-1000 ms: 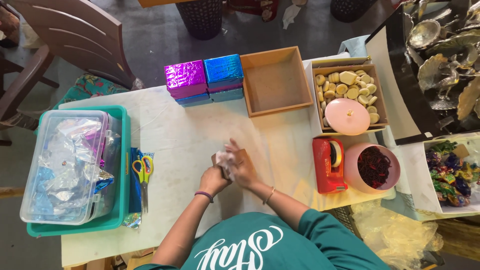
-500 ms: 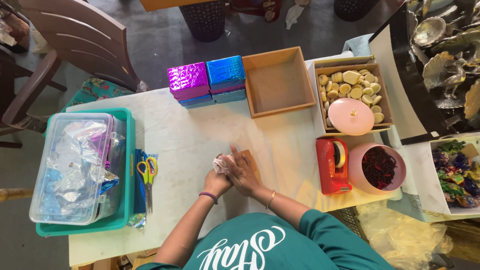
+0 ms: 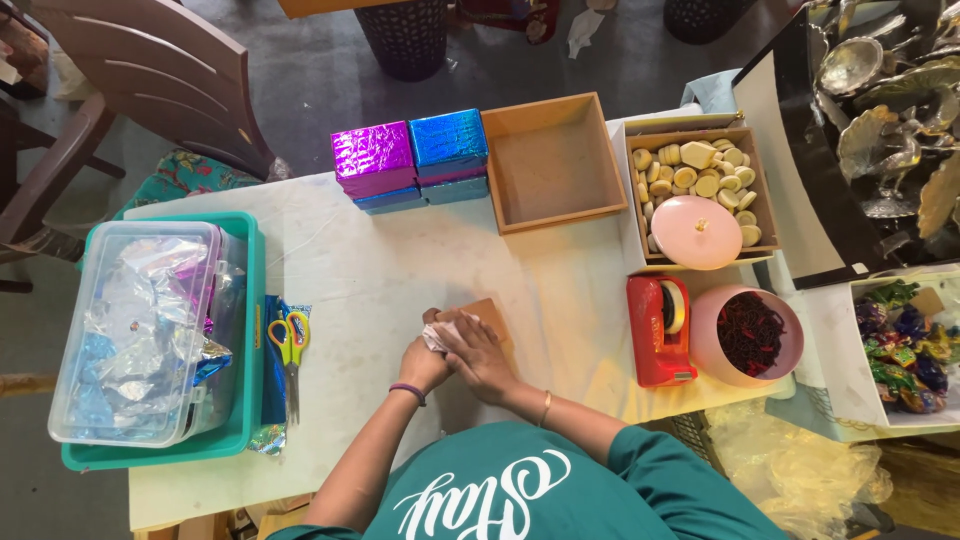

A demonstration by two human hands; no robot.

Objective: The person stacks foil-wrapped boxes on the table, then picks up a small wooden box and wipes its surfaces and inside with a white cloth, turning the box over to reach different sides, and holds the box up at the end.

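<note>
Pressing a small brown box [image 3: 487,318] and a white crumpled piece [image 3: 437,337] at the table [image 3: 380,270] centre, the left hand [image 3: 422,362] grips the piece while the right hand [image 3: 478,352] lies flat over it. Two foil-wrapped boxes [image 3: 410,160] stand finished at the far edge; the box under the hands appears unwrapped.

A small gift-packing workshop, likely part of a shop: the cloth-covered desk [image 3: 400,280] carries foil-wrapped boxes [image 3: 410,160], an open wooden box [image 3: 555,160], a red tape dispenser [image 3: 660,330], scissors [image 3: 288,340] and a tub of foil sheets [image 3: 140,330], while silver shell-shaped dishes [image 3: 890,110] and wrapped sweets [image 3: 905,345] stand alongside.
</note>
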